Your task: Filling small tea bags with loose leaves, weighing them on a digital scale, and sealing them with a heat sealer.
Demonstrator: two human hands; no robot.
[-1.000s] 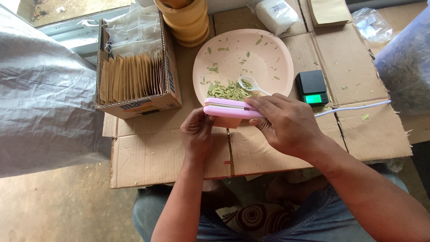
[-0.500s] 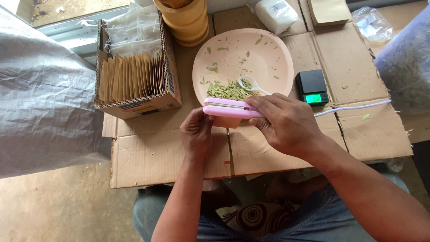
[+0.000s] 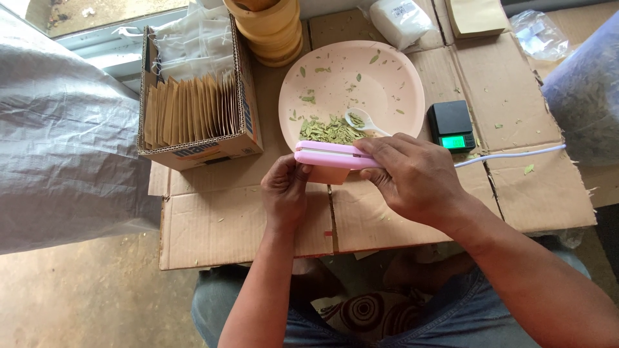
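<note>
pouch (image 3: 327, 174): mostly hidden under pink sealer (image 3: 335, 155)
scale (image 3: 452, 125) display: unreadable
grey sack (image 3: 58, 161): cut off left

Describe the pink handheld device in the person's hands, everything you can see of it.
The pink handheld device is a slim, bar-shaped tool of smooth, glossy plastic, with a pale line along its length. It lies level, crosswise in front of the person, just below the pink plate. The right hand presses over its right end; the left hand is at its left end from beneath. A small brown paper pouch sticks out under it, seemingly clamped. A white cord runs off to the right.
</note>
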